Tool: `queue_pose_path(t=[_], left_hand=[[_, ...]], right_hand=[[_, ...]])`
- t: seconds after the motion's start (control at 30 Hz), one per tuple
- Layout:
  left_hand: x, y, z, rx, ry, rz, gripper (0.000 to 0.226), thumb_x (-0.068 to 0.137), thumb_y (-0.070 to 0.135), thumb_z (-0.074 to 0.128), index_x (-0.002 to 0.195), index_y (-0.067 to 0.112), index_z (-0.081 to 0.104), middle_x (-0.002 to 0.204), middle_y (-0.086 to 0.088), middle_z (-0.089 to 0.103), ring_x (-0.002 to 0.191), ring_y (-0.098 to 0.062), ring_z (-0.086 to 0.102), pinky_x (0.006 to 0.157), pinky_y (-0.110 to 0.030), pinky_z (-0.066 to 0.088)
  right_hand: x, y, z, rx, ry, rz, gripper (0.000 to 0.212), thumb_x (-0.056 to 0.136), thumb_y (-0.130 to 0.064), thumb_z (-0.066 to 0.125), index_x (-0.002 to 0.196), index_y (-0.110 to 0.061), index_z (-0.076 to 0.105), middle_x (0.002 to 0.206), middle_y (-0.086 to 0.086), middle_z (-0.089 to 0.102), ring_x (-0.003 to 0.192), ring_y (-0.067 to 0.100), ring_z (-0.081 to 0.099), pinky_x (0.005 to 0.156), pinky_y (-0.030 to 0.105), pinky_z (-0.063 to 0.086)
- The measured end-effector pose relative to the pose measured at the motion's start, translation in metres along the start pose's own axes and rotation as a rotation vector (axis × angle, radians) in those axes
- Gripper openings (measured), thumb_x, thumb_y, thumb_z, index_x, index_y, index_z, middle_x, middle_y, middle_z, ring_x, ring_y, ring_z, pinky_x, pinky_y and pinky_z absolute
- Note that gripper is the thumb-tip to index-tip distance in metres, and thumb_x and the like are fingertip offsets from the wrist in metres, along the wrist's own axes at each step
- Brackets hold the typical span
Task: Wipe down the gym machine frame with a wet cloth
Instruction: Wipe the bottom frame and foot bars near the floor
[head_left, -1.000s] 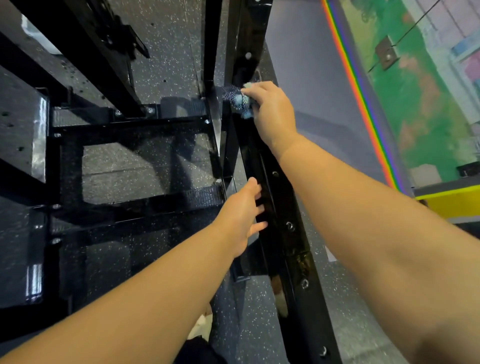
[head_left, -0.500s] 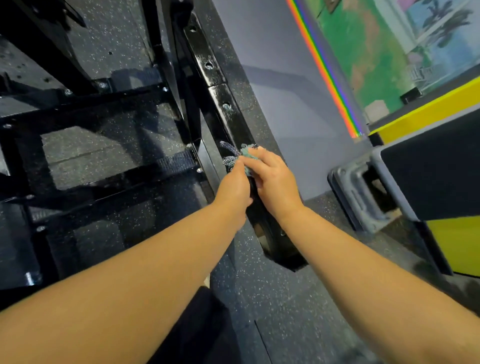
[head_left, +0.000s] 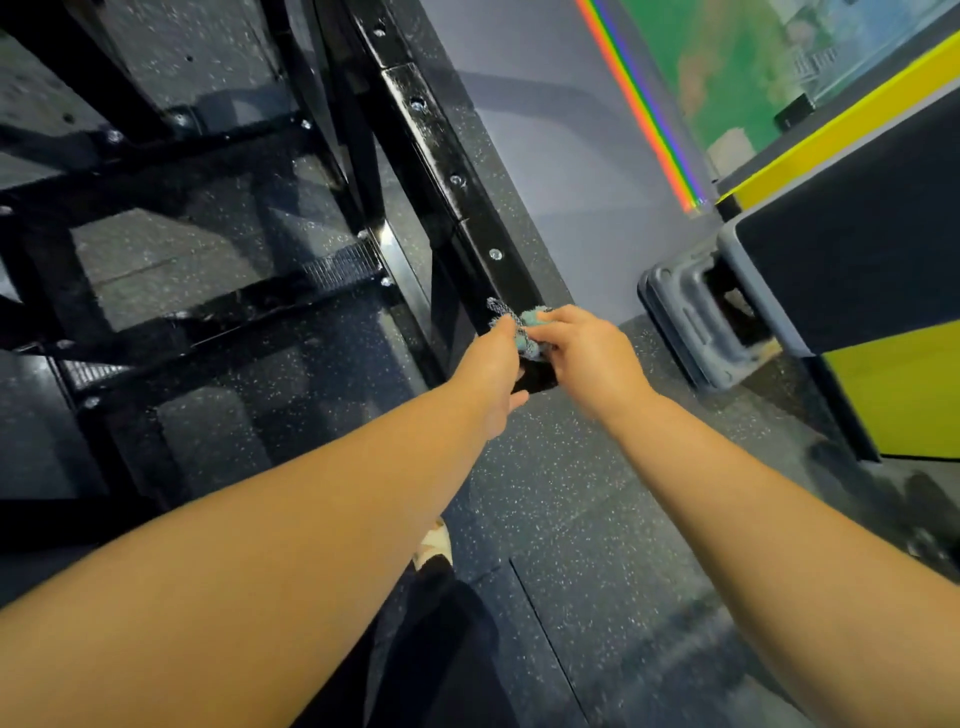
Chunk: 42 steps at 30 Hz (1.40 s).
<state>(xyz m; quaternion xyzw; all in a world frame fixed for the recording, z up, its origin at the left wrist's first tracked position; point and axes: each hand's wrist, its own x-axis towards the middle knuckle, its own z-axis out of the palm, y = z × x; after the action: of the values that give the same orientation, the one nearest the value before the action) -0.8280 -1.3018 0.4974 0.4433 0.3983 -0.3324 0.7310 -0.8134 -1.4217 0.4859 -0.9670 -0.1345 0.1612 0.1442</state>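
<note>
- At near end of frame bar, R hand clenches cloth; L hand touches it, grip unclear.
- I judge cloth soft, light, limp; best held bunched in palm.

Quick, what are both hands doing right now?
Left hand: touching the cloth; a grip cannot be told.
Right hand: closed, holding the cloth at the end of the frame bar.

You're looking at a glossy black frame, a pale teal cloth with grey netting, a dark grey floor flecked white, a rainbow stripe edging a green mural, and a yellow-and-black box.
</note>
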Motion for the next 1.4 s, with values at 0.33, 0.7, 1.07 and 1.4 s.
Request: queue_pose_path(t=[0.33,0.7,1.07,1.4], left_hand=[[0.000,-0.002,0.005,0.082,0.082,0.079,0.041,0.102,0.023,0.036,0.142,0.018,0.037,0.136,-0.001,0.042,0.122,-0.023,0.046,0.097,-0.036,0.045],[0.010,-0.034,0.005,0.518,0.039,0.282,0.052,0.099,0.028,0.042,0.148,0.027,0.023,0.142,-0.002,0.043,0.123,-0.019,0.047,0.104,-0.041,0.040],[0.004,-0.049,0.009,0.555,0.149,0.411,0.025,0.097,0.025,0.048,0.123,0.027,0.052,0.114,0.011,0.060,0.111,-0.012,0.056,0.102,-0.039,0.045],[0.000,-0.044,0.010,0.556,0.056,0.375,0.019,0.099,0.016,0.045,0.096,0.031,0.057,0.095,0.016,0.063,0.096,-0.004,0.060,0.085,-0.024,0.051]], right_hand=[[-0.012,0.040,-0.056,0.220,0.097,0.293,0.033,0.091,-0.004,0.051,0.118,-0.015,0.067,0.099,-0.002,0.066,0.087,0.013,0.056,0.067,0.012,0.035],[-0.011,-0.019,0.025,1.998,0.303,1.183,0.032,0.104,-0.018,0.034,0.083,-0.009,0.057,0.088,0.012,0.063,0.076,0.026,0.061,0.060,0.031,0.049],[-0.023,-0.012,0.017,2.231,0.156,1.056,0.029,0.102,-0.017,0.035,0.117,-0.004,0.055,0.125,0.015,0.057,0.118,0.033,0.053,0.089,0.042,0.046],[-0.007,0.004,0.047,2.068,0.099,1.160,0.034,0.100,-0.017,0.027,0.093,-0.008,0.059,0.120,0.018,0.062,0.104,0.031,0.059,0.081,0.039,0.043]])
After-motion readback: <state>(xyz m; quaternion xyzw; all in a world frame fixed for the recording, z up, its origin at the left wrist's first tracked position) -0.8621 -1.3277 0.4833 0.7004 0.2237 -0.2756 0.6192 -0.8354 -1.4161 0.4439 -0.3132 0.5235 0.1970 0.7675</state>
